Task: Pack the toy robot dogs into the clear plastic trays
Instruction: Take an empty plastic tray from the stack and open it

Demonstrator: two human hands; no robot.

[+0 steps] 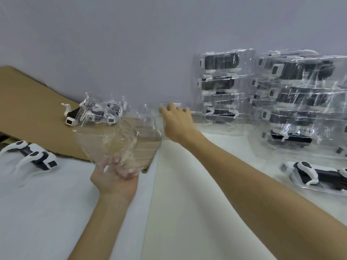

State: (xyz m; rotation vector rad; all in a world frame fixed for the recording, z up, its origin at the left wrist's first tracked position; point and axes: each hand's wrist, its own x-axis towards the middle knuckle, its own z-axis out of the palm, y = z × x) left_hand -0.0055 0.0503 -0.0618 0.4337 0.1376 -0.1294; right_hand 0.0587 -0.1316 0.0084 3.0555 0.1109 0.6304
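Packed stacks [223, 87] rightward (bare cloth [187, 184] centre)

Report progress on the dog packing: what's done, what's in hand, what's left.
Done: one stack of filled trays and a second stack stand by the wall; a single filled tray lies in front. In hand: the left hand grips an empty clear tray; the right hand reaches back, open. Left: a loose dog at far left, and more dogs on the cardboard.
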